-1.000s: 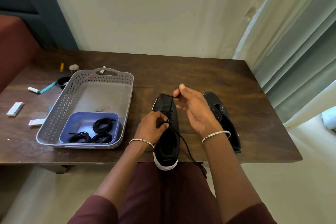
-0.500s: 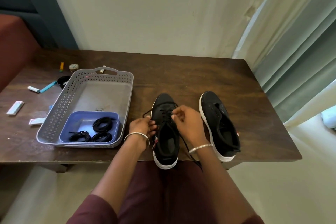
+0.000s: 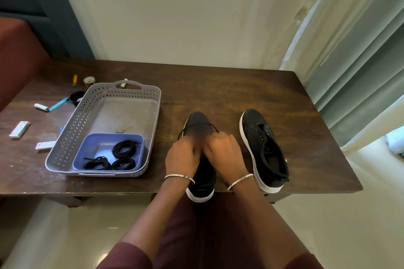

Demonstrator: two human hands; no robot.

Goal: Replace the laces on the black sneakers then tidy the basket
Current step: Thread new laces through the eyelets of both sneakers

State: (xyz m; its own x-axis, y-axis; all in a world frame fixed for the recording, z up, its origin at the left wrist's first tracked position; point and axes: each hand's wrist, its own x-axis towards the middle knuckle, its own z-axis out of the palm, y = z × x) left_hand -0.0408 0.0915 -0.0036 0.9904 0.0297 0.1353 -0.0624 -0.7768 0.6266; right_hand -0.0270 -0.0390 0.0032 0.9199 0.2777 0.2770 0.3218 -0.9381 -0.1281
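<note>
Wooden table point(image 3: 218, 85): sneaker 1 point(image 3: 197, 121) under fingers, sneaker 2 point(image 3: 262, 144) right of them; left hand point(image 3: 182, 156), right hand point(image 3: 225, 150) curled, pinching 1 lace point(image 3: 209, 124); 3 coils point(image 3: 124, 148) left in basket point(image 3: 87, 116)

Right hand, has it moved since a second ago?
Yes. The right hand has dropped toward the near edge of the table, down onto the middle sneaker, uncovering the right sneaker.

Soft daylight enters through the curtain point(image 3: 358, 85) right of the hands and leaves the table point(image 3: 240, 89) dim. The left hand point(image 3: 181, 156), right hand point(image 3: 225, 152) and lace point(image 3: 181, 132) are smeared by motion blur. Glare spots the tray point(image 3: 98, 148) to their left. Wide-angle distortion curves the table's edges.
</note>
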